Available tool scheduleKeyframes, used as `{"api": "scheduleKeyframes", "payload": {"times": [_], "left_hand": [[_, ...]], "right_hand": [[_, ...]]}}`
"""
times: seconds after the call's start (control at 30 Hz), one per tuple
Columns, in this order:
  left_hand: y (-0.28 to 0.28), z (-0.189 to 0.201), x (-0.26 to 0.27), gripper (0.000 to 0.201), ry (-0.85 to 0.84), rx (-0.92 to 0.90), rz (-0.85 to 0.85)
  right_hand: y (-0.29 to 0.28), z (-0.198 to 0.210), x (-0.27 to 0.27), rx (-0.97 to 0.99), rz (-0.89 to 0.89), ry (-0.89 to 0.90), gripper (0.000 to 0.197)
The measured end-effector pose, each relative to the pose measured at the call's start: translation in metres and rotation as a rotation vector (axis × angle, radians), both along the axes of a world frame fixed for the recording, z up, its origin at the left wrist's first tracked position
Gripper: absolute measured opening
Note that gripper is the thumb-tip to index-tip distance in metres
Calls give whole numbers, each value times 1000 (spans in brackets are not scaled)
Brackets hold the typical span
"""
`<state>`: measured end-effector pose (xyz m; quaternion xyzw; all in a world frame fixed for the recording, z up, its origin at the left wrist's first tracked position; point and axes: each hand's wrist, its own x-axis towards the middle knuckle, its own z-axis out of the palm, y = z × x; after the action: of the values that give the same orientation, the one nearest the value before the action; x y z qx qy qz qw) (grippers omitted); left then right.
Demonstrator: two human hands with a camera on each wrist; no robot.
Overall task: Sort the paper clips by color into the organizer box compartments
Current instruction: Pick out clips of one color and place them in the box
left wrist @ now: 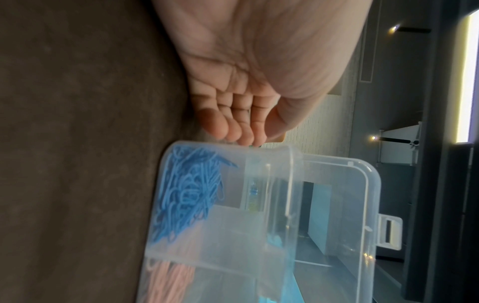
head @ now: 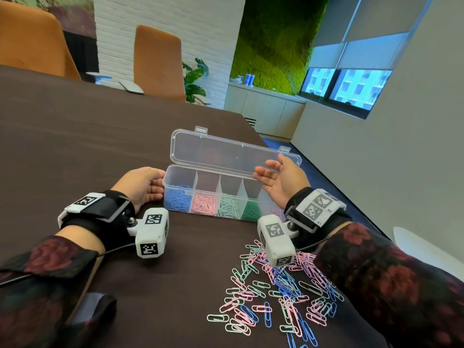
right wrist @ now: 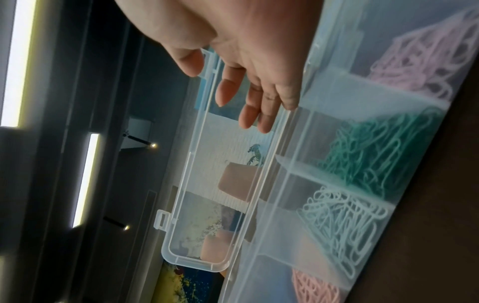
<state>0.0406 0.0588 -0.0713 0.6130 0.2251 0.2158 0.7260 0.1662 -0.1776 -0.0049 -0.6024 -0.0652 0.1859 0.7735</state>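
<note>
Head view: left hand (head: 143,183) lies at the left end of the organizer box (head: 175,209), fingers loosely extended, tips against or just beside the end wall; the left wrist view shows the fingertips (left wrist: 225,127) meeting the box (left wrist: 259,235) rim, nothing held. Right hand (head: 281,179) hovers palm-up over the box's right end, fingers spread and relaxed, empty; in the right wrist view its fingers (right wrist: 249,114) sit just in front of the raised lid (right wrist: 202,184), contact unclear. Box: clear plastic, long, lid (head: 226,154) hinged open and standing up behind, on the dark brown table (head: 75,146). Five compartments, left to right: blue clips (head: 178,199), pink clips (head: 204,203), pale mint clips (head: 229,207), dark green clips (head: 251,209), and lilac clips (head: 276,211) at the far right, partly hidden by the right wrist. Nearer the person, in front of the box's right half, a loose pile of unsorted paper clips (head: 273,295) spreads on the table: pink, blue, mint mixed, partly under the right forearm. Both wrists carry black straps with white marker-tagged camera blocks (head: 150,233). Patterned dark sleeves (head: 391,282). Beyond the table: two orange chairs (head: 158,61), white brick wall, green moss wall (head: 271,46), low cabinets, window.
</note>
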Motion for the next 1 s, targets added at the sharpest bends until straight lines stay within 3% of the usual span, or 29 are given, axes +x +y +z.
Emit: {"api": "scheduleKeyframes", "payload": {"times": [0.1,0.17,0.3,0.43,0.63,0.8,1.0], "left_hand": [[3,0,1,11,5,0,9],[3,-1,3,12,9,8,10],[5,-4,5,11,19,8,9],[7,-5,6,10,28,-1,8],[6,-6,6,12,16,-11,9],[7,-7,6,11,17,-8,6],[6,-5,5,10,8,-3,-9]], "right_hand": [[-18,9,-9,-63,58,-153,19],[-39,15,-10,-221,140,-310,14],[-89,13,-5,-807,406,-552,18],[-128,-5,-5,-1257,593,-547,16],[-136,-24,-13,-1336,637,-516,28],[-119,-31,-15,-1367,642,-610,16],[-114,-30,-10,-1313,666,-578,23]]}}
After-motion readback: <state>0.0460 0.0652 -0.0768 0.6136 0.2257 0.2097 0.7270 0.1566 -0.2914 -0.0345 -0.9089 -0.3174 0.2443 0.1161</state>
